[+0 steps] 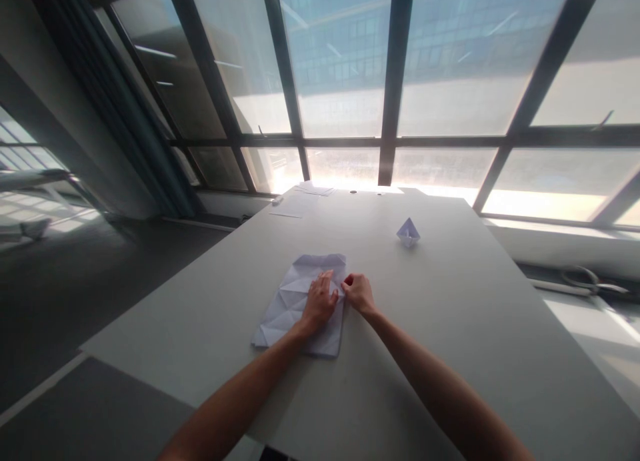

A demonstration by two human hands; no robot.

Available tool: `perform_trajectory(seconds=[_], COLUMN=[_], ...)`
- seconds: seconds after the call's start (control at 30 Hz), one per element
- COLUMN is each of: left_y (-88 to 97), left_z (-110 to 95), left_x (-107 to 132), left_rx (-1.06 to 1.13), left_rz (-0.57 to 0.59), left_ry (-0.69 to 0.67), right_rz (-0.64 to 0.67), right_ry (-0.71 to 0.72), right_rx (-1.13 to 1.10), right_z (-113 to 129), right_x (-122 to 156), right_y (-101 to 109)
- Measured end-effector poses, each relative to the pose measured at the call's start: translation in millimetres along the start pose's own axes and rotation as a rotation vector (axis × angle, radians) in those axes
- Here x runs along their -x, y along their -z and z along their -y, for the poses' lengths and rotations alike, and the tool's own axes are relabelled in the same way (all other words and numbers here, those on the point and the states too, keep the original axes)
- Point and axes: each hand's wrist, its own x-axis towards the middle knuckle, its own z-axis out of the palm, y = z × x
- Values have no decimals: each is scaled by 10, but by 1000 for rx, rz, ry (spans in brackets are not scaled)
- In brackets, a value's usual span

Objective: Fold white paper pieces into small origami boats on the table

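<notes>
A creased white sheet of paper [291, 302] lies on the table in front of me, crossed by many fold lines. Its edges look doubled, as if folded over. My left hand [321, 301] rests flat on the paper's right half, fingers stretched toward the far edge. At the paper's right edge, my right hand [358, 292] is closed in a pinch, thumb and forefinger together on that edge. Farther back to the right stands a small folded paper boat [409, 233], apart from both hands.
The white table [450, 314] reaches toward tall framed windows. Several flat paper sheets [290, 210] lie at its far left, with a small pale object [277, 200] beside them. A dark curtain [115, 114] hangs at left. Coiled cable [583, 279] lies beyond the right table edge.
</notes>
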Motion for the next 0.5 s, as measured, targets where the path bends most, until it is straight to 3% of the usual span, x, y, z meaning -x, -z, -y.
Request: perform_trajectory(seconds=[0.27,0.4,0.5], left_y=[12,188,374], left_z=[-61,-145,-141], left_x=[-14,-22,-70], left_rx=[-43,-45,-49], left_rz=[30,-10,-81], left_ry=[18,-9,-61], right_rz=[-12,-33,-39], right_ry=[69,154,215], right_rx=[-47,-98,-159], right_z=[-16,1,-36], right_x=[-3,14,-25], right_y=[-96,-102,29])
